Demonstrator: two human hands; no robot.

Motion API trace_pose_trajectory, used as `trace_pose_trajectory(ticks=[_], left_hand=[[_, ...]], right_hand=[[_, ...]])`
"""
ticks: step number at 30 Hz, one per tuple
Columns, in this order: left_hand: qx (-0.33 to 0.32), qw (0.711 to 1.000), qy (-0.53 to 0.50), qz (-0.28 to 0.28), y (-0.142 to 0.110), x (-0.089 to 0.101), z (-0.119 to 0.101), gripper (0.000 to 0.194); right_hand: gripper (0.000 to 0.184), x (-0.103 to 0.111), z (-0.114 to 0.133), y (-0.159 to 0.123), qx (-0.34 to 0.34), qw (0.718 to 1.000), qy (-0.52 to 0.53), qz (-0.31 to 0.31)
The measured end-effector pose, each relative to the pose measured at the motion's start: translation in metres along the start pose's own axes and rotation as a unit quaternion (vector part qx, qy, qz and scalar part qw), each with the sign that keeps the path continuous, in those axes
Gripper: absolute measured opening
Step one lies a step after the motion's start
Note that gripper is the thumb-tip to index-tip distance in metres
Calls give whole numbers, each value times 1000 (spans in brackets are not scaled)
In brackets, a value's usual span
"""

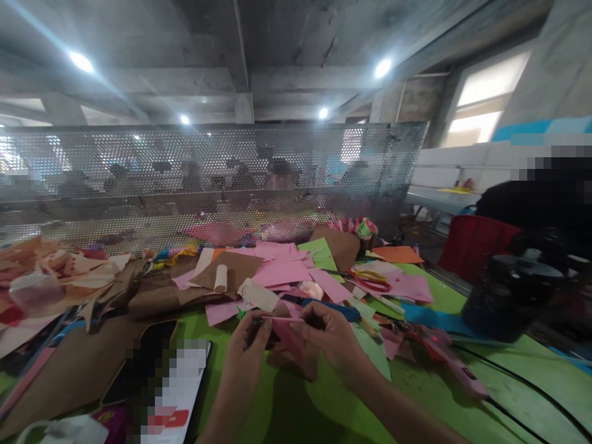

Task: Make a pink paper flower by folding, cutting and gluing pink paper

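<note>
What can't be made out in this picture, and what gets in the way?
Head view throughout:
- Pink paper: pinched parts hidden by fingers of the left hand and right hand.
- Lit screen: details masked by pixelation.
- People beyond: obscured by the perforated panel.
- Dark container: contents lost to darkness and blur.
- Pink tool: cord's far end cut off by the frame.

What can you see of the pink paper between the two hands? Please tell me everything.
The pink paper looks thin and matte, with a fairly straight, paler top edge, narrowing downward. It hangs above the green table, pinched near its top corners by the fingers of the left hand and right hand. Any folds are too blurred to tell.
</note>
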State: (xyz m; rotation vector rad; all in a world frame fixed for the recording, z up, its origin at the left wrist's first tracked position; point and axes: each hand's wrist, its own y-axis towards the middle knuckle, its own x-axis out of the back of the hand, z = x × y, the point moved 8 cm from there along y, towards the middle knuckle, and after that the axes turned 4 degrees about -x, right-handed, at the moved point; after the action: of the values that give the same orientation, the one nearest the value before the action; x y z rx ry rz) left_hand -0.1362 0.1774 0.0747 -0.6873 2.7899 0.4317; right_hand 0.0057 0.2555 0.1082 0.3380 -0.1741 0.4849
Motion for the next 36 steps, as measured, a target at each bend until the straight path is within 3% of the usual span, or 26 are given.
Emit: trace_pose_trajectory(ticks=[12, 28, 36], left_hand=[[-6, 1000, 10, 16, 4, 4, 1, 28], [19, 1000, -2, 21, 3, 2, 5, 29], [24, 998, 29, 43, 2, 1, 0, 29]], right_hand=[[17, 2, 1, 0, 0, 1000, -14, -4], [27, 6, -2, 3, -10, 1000, -11, -13], [19, 7, -1, 6, -15, 1000, -3, -6]])
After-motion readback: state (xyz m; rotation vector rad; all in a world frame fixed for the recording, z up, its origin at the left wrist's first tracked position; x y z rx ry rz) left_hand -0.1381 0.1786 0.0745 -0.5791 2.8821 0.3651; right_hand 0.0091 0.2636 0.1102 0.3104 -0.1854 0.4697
